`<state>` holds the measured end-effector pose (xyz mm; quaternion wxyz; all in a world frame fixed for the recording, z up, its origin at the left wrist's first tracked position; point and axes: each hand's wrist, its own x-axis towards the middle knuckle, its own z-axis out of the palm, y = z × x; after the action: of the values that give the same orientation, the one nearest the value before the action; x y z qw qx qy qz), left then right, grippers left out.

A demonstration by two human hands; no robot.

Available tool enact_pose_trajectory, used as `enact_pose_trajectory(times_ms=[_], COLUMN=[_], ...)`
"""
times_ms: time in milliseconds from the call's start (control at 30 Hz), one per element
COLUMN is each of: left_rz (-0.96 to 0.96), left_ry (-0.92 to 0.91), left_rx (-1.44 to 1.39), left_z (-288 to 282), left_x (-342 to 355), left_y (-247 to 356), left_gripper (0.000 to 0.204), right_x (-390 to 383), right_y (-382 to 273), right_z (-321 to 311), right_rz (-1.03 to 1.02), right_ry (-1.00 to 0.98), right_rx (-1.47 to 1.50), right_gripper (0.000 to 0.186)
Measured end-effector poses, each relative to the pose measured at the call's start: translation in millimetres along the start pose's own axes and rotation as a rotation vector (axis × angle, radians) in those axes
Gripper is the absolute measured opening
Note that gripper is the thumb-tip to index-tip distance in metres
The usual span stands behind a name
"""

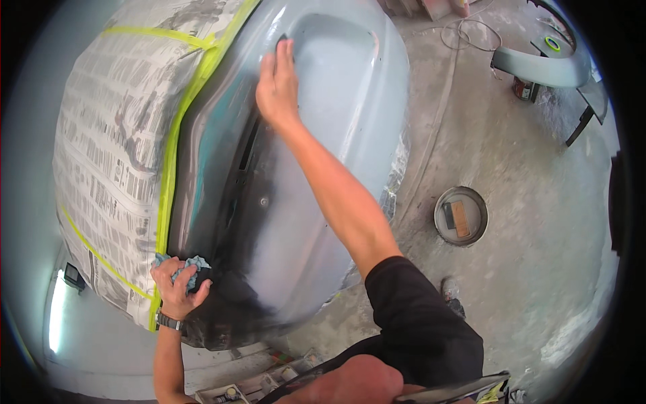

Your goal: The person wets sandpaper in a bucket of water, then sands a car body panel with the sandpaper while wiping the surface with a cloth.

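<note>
A car body panel (pixel 323 135), mostly pale grey with dark, bare-looking and teal patches, fills the middle of the view. My right hand (pixel 277 91) reaches far across it, fingers stretched out and lying flat on the surface near a recess. A small dark edge shows at the fingertips; I cannot make out what it is. At the panel's lower left, my left hand (pixel 176 286) is closed around a crumpled blue cloth (pixel 195 263). Beside that cloth, a dark block-like shape (pixel 200 279) is partly hidden by the fingers.
Printed masking paper (pixel 114 155) covers the area to the left, edged with yellow-green tape (pixel 176 128). On the floor to the right stands a round basin (pixel 441 232) holding blocks. Farther right, a grey curved car part (pixel 545 73) rests on a stand. A lamp (pixel 59 310) glows lower left.
</note>
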<state>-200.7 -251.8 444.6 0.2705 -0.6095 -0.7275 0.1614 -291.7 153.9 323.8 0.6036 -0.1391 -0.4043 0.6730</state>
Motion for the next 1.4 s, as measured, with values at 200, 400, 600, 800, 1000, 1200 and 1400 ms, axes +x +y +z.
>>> enact_pose_trajectory(times_ms=[200,400,600,800,1000,1200,1400], left_rz=[-0.024,0.010,0.016,-0.080,-0.099,0.013,0.181], left_ry=[-0.011,-0.040,-0.035,-0.131,-0.054,0.093,0.171], left_rx=[-0.022,-0.011,-0.032,0.042,0.030,0.146,0.180], left_z=[1,-3,-3,-7,6,34,69], left_x=[-3,0,-6,6,66,165,260], left_y=[-3,-3,-7,3,18,9,6], left_gripper=[0.051,0.049,0.050,0.054,0.055,0.034,0.021], right_x=[-25,-30,49,-60,-55,-123,-76], right_y=[8,4,21,66,67,60,73], right_z=[7,3,-1,-30,-63,-53,-84], right_rz=[-0.154,0.006,0.029,-0.112,-0.202,-0.223,-0.314], right_ry=[-0.113,-0.072,-0.008,-0.300,-0.403,-0.329,-0.535], right_rx=[-0.027,-0.016,-0.081,-0.348,-0.599,-0.596,-0.777], right_gripper=[0.061,0.064,0.066,0.067,0.065,0.064,0.068])
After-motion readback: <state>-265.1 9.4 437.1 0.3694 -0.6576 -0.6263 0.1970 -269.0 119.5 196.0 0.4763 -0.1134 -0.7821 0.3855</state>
